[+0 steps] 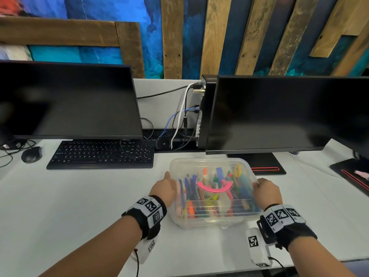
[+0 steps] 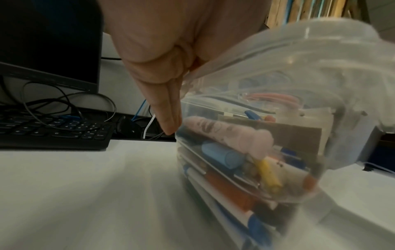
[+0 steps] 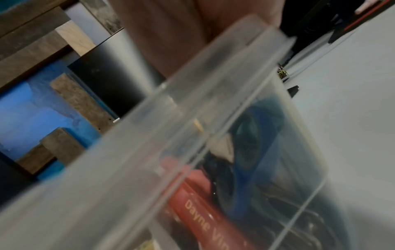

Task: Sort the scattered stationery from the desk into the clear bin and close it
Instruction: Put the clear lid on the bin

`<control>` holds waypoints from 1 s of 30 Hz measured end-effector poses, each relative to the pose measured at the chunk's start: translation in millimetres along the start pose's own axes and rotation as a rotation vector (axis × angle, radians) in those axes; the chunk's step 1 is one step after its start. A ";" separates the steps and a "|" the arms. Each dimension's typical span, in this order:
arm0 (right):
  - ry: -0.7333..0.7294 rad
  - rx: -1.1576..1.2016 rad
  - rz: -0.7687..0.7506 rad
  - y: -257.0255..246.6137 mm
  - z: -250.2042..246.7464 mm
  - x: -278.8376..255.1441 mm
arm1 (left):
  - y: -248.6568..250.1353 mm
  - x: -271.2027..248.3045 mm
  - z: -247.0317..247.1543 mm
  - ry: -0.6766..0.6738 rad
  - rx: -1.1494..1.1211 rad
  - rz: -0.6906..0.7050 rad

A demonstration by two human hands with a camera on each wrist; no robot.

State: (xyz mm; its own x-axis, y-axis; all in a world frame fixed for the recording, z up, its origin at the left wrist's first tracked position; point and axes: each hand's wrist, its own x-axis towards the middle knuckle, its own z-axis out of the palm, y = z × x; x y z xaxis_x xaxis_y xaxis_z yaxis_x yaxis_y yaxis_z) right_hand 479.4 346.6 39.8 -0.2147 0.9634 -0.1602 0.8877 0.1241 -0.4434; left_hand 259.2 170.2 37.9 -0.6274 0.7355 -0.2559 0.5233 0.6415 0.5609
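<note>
The clear bin (image 1: 209,221) stands on the white desk between my hands, its clear lid (image 1: 209,163) lying on top. Inside it lie several pens, markers, scissors and a pink curved piece (image 1: 214,188). My left hand (image 1: 168,183) lies flat against the bin's left side; in the left wrist view its straight fingers (image 2: 169,116) point down along the bin wall (image 2: 267,135). My right hand (image 1: 261,186) grips the bin's right edge at the lid, fingers curled over the rim. In the right wrist view the lid rim (image 3: 213,104) crosses in front of the fingers (image 3: 171,42).
A black keyboard (image 1: 101,154) and a mouse (image 1: 32,154) lie at the back left under a dark monitor (image 1: 67,100). A second monitor (image 1: 279,114) stands right behind the bin on its base (image 1: 259,165). A small pink item (image 1: 361,173) lies at the far right.
</note>
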 end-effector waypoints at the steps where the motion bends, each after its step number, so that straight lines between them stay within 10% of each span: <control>1: -0.010 -0.008 -0.005 0.4 -2.0 1.0 | 0.1 0.7 -1.5 -0.002 -0.004 0.001; 30: -0.124 -0.141 -0.003 -2.4 -19.4 3.6 | 5.3 -9.1 -17.4 0.157 0.336 -0.016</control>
State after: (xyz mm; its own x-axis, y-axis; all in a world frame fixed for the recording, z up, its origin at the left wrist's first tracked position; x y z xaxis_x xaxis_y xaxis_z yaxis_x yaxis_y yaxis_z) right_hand 484.4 354.3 57.5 -0.2582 0.9274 -0.2708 0.9335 0.1672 -0.3173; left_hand 257.6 163.1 56.9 -0.7041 0.6993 -0.1234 0.6568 0.7074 0.2611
